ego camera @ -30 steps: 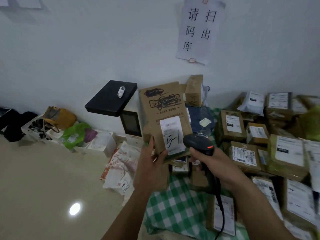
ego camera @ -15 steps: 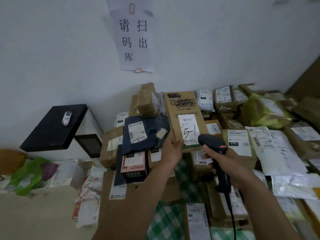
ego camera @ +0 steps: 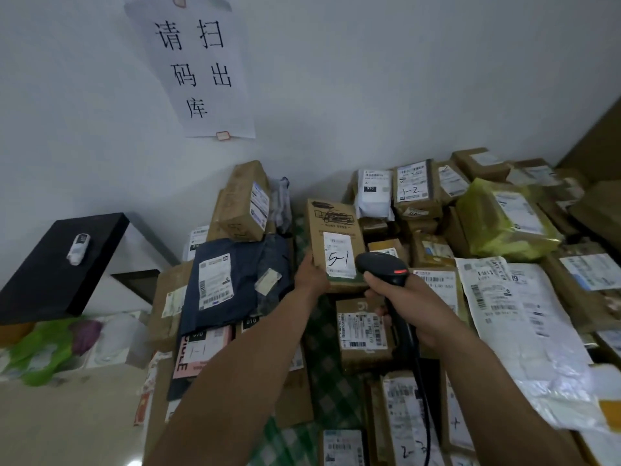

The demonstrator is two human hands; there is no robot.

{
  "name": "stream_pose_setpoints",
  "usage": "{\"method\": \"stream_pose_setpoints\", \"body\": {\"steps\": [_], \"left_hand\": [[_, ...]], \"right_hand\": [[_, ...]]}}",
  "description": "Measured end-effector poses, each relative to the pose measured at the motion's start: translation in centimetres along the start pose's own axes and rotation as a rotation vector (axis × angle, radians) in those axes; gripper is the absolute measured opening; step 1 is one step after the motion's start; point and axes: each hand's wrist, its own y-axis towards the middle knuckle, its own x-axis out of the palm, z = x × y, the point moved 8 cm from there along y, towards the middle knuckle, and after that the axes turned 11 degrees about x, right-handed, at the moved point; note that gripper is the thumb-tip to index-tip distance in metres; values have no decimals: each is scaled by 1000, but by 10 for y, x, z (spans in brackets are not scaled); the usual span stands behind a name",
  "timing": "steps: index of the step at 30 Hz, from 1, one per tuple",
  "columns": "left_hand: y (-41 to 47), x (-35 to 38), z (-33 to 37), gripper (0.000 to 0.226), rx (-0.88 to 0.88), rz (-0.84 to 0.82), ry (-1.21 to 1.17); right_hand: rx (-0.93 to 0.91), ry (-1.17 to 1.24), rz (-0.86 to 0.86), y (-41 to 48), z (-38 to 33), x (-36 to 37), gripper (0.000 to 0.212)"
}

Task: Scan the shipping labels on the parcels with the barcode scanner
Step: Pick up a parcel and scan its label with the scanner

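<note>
My left hand grips the lower left edge of a brown cardboard parcel, held over the pile with its face toward me. A white shipping label with "5-1" handwritten on it covers the parcel's lower half. My right hand grips the handle of a black barcode scanner, whose head sits just right of the label and shows a red light. The scanner's cable hangs down toward me.
Several labelled parcels cover a green checked cloth: a dark blue bag at left, a yellow-green bag and white mailers at right. A black box stands left; a paper sign hangs on the wall.
The view has swung right from the floor side toward the parcel pile. My left hand has carried the "5-1" parcel right and lower over the pile, with the scanner staying beside its label.
</note>
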Motion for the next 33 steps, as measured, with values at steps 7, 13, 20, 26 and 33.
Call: {"method": "stream_pose_setpoints", "body": {"steps": [7,13,20,26,33], "left_hand": [[48,54,-61,46,-39,-111,-75],[9,37,23,41,45,-42,-31],[2,32,-10,44,226,29,113],[-92,-36,25,35,189,174,159],[-104,-149,-4,39,174,414,512]], "right_hand": [[20,-26,-14,15,2,-8,15],[49,-27,-15,20,6,-12,18],[75,40,-53,9,14,-4,21],[59,33,-81,-9,19,19,22],[41,-1,-75,-26,23,71,23]]}}
